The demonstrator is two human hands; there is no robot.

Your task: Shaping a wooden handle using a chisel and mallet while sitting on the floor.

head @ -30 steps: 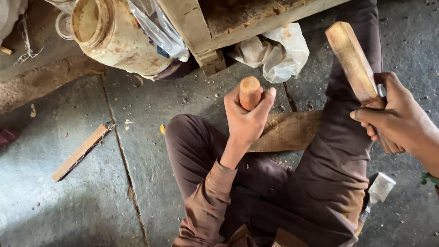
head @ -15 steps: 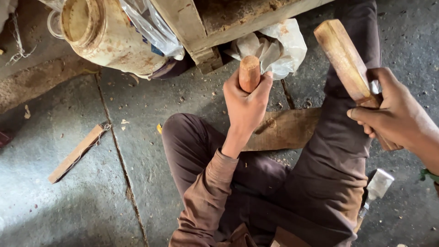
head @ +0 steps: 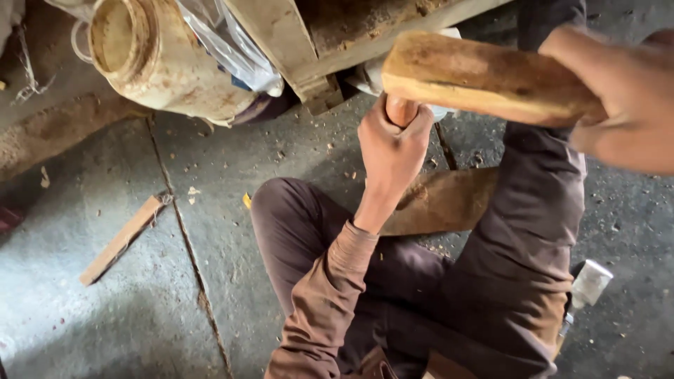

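My left hand (head: 390, 147) is wrapped around an upright round wooden handle (head: 401, 111), whose top end pokes out above my fingers. My right hand (head: 618, 98) grips a thick flat wooden mallet-like block (head: 484, 78), held level and just above the handle's top, its left end right over it. Below the left hand a flat curved piece of wood (head: 442, 203) lies on the floor between my legs in dark brown trousers. What the handle's lower end carries is hidden by my hand.
A dirty plastic jug (head: 154, 56) lies on its side at top left beside a wooden bench leg (head: 295, 49) and crumpled plastic. A thin wood strip (head: 123, 238) lies on the concrete floor at left. A metal tool head (head: 588, 284) shows by my right knee.
My right hand swung the wooden block from upright at the right down and leftwards onto the handle's top. My left hand with the handle shifted slightly up.
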